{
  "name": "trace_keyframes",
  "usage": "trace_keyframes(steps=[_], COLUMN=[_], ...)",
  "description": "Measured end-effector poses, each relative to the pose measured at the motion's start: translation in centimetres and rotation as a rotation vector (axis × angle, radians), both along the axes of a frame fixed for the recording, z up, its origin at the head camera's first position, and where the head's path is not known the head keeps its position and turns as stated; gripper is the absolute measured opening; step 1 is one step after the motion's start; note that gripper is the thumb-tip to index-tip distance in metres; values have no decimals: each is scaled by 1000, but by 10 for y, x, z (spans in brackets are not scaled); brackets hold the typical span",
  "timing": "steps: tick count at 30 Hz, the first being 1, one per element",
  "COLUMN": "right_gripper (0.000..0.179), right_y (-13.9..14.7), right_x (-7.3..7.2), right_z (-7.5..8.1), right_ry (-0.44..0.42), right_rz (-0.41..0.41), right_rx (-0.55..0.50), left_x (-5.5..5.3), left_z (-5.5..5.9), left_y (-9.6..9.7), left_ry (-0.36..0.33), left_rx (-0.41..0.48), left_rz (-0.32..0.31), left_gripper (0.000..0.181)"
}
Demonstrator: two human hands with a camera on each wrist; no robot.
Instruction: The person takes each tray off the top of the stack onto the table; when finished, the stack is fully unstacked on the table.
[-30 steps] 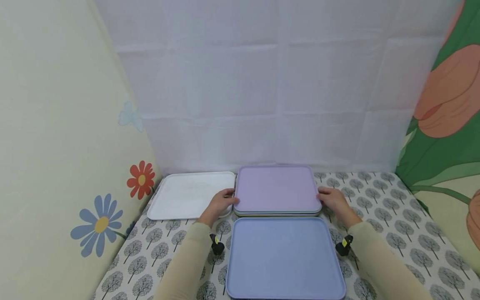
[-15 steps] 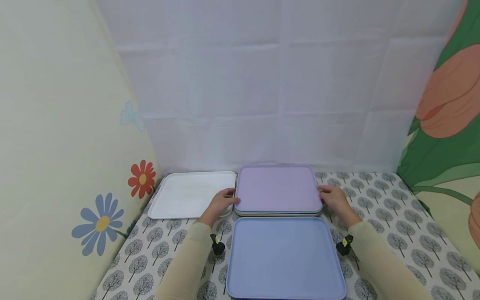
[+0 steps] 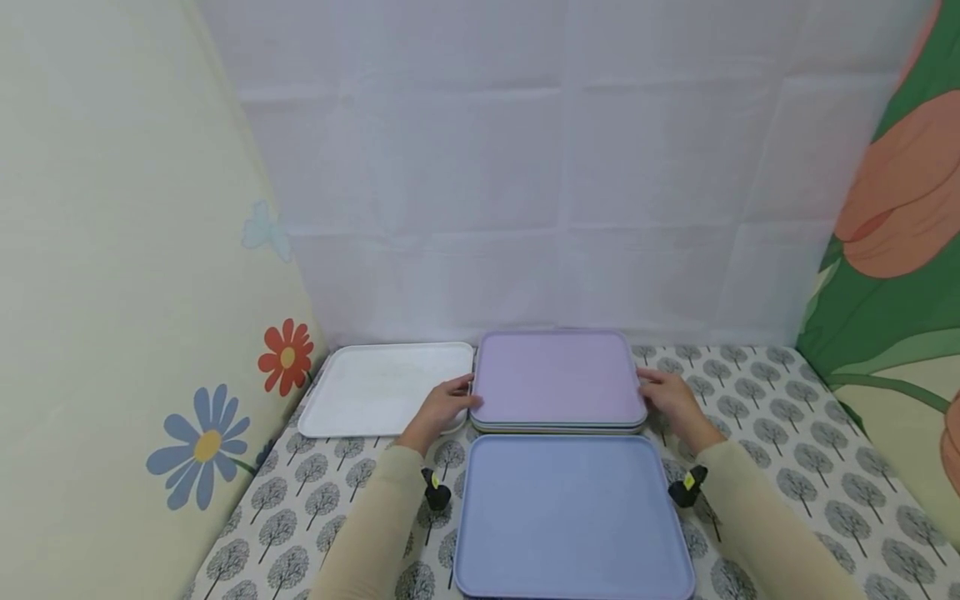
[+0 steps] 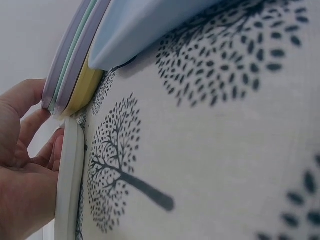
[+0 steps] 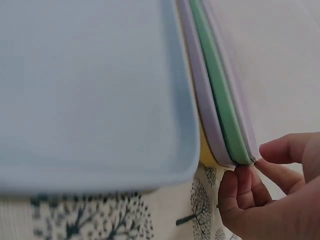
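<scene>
A lilac tray (image 3: 555, 375) tops a stack of several trays at the back middle. Under it, the right wrist view shows a green tray (image 5: 222, 95), a purple tray (image 5: 202, 95) and a yellow tray (image 4: 86, 90) at the bottom. My left hand (image 3: 442, 406) holds the stack's left side, thumb at the lilac tray's edge and some fingers hidden behind a white tray's rim. On the opposite side my right hand (image 3: 673, 406) grips the lilac tray's edge between thumb and index finger, the other fingers bent against the lower trays.
A blue tray (image 3: 573, 517) lies in front of the stack, between my forearms. On the left is the white tray (image 3: 375, 387), partly under my left hand. A tree-patterned cloth (image 3: 810, 467) covers the table, and a white sheet (image 3: 555, 208) hangs close behind the stack.
</scene>
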State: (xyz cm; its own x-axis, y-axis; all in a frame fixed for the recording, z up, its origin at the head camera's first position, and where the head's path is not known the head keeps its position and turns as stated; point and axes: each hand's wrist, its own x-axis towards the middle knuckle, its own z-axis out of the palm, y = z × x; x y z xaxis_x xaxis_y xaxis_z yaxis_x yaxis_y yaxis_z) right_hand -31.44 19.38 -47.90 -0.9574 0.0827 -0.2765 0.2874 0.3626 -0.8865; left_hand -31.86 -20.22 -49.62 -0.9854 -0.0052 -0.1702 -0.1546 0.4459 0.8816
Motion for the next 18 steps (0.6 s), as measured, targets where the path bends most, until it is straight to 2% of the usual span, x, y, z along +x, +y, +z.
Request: trace_keyframes(steps=[4, 7, 13, 18], right_gripper=[56, 56, 55, 53], right_y=[3, 4, 3, 3], right_x=[-2, -3, -3, -2], right_z=[0, 1, 4, 6], right_ry=[-37, -59, -88, -58], right_rz=[-57, -94, -145, -129], right_rx=[-182, -276, -368, -402], left_x=[-1, -1, 1, 2], left_z=[-1, -1, -1, -1], left_y=[1, 2, 1, -2], left_ry=[-3, 8, 13, 29], left_rx=[9, 9, -3, -14], left_rz=[-6, -20, -33, -57], left_gripper=[65, 65, 65, 63])
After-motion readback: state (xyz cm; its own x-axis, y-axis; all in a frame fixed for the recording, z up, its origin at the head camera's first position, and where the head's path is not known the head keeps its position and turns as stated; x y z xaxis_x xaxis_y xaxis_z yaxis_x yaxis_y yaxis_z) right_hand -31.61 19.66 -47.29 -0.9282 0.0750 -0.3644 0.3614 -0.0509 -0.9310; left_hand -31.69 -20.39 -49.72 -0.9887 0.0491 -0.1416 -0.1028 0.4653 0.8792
